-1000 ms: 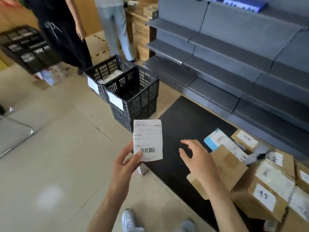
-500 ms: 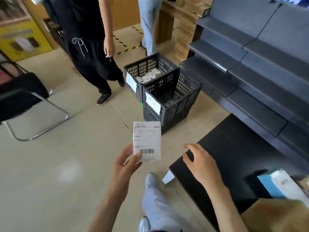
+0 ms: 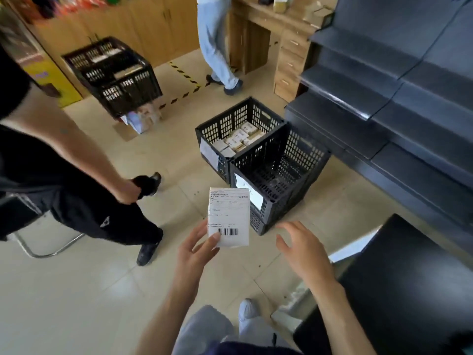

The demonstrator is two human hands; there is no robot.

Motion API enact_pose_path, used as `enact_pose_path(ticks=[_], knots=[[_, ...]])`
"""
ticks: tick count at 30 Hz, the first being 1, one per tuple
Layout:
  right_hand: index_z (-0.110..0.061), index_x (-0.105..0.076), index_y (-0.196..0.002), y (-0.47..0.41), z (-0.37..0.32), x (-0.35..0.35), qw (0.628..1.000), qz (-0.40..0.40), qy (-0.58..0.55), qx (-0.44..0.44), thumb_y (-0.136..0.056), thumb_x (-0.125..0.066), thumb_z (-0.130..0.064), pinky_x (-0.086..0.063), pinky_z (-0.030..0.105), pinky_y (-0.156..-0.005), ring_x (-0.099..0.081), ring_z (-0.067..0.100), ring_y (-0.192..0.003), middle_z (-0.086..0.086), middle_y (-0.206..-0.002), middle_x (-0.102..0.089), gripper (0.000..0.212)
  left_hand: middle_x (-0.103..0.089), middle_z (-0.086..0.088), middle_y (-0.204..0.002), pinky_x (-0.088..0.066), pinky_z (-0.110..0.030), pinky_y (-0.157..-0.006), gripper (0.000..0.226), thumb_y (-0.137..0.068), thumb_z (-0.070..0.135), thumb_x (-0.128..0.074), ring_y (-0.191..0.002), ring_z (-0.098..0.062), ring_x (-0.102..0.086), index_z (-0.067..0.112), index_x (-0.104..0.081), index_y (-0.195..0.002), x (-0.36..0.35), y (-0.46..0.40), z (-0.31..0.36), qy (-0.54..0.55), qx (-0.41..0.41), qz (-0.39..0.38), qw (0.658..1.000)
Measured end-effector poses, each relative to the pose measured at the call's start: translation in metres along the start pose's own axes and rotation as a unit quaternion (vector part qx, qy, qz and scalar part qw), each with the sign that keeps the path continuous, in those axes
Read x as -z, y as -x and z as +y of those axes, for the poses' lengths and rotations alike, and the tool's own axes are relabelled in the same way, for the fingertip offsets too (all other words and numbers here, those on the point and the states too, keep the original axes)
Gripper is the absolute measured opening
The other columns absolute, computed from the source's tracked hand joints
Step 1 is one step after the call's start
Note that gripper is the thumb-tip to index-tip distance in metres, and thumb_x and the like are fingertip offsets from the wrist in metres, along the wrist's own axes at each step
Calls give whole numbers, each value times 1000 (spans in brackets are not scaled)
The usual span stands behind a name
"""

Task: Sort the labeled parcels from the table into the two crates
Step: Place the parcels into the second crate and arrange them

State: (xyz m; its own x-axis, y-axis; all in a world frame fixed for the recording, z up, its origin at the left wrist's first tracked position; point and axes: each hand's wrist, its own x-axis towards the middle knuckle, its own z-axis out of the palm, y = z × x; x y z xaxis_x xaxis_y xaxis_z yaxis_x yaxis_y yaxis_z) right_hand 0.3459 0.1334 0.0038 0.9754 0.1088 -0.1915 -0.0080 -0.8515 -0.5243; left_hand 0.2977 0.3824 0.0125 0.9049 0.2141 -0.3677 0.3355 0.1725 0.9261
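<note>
Head view: your left hand [image 3: 197, 248] holds the labeled parcel [image 3: 228, 217] upright in front of you, thumb pressed on the label's lower left corner beside the barcode, fingers curled behind it. The label faces you, printed text above and barcode at the bottom. Your right hand [image 3: 303, 248] is free beside it, fingers spread and relaxed, gripping nothing, apart from the parcel.

Past the parcel, two black crates sit on the tiled floor, touching each other. The near crate [image 3: 279, 175] has a white tag on its front wall, partly hidden by the parcel; its inside looks dark, contents cannot be told. The far crate [image 3: 238, 124] also carries a white tag and has several small parcels lying in it.

The black table [image 3: 409, 278] is at your lower right, its corner just beside your right forearm. Grey shelving [image 3: 396, 85] runs along the right. A person in black [image 3: 64, 188] stands at left, another in light trousers [image 3: 215, 42] at the back by a wooden desk [image 3: 276, 34]. A third black crate [image 3: 115, 73] is at upper left.
</note>
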Motion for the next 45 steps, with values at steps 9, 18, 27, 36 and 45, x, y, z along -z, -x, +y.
enact_pose_path(ticks=[9, 18, 27, 36, 45], knots=[[-33, -65, -122, -109, -37, -16, 998, 16, -11, -55, -98, -59, -36, -52, 32, -86, -61, 9, -108, -15, -120, -63, 25, -74, 2, -126, -54, -49, -102, 43, -94, 26, -77, -117, -19, -70, 29, -65, -135, 25, -151, 33, -1, 25, -49, 998], [-36, -65, -122, -184, -61, -16, 986, 53, -6, -159, -98, -58, -38, -51, 35, -89, -62, 13, -108, -18, -121, -62, 25, -74, 6, -124, -58, -44, -97, 39, -93, 21, -77, -113, -19, -72, 30, -69, -130, 15, -287, 66, -18, 51, -121, 991], [-35, -63, -126, -243, -7, -5, 973, 55, -20, -222, -97, -54, -36, -51, 33, -87, -62, 13, -108, -14, -124, -61, 30, -75, 5, -122, -60, -37, -95, 43, -95, 15, -74, -114, -16, -72, 25, -66, -136, -69, -375, 72, -59, 53, -201, 976], [-31, -59, -133, -320, 87, -4, 963, 19, -51, -264, -100, -54, -36, -51, 34, -89, -61, 16, -113, -8, -129, -59, 35, -74, 2, -126, -59, -47, -96, 43, -95, 14, -74, -118, -22, -70, 23, -66, -136, -164, -467, 37, -134, 72, -235, 960], [-24, -40, -151, -387, 182, -34, 943, -43, -75, -321, -102, -53, -35, -50, 42, -98, -54, 26, -126, -2, -150, -46, 52, -74, 13, -123, -60, -28, -89, 39, -94, 14, -75, -112, -11, -72, 27, -68, -130, -246, -558, -29, -166, 136, -275, 937]])
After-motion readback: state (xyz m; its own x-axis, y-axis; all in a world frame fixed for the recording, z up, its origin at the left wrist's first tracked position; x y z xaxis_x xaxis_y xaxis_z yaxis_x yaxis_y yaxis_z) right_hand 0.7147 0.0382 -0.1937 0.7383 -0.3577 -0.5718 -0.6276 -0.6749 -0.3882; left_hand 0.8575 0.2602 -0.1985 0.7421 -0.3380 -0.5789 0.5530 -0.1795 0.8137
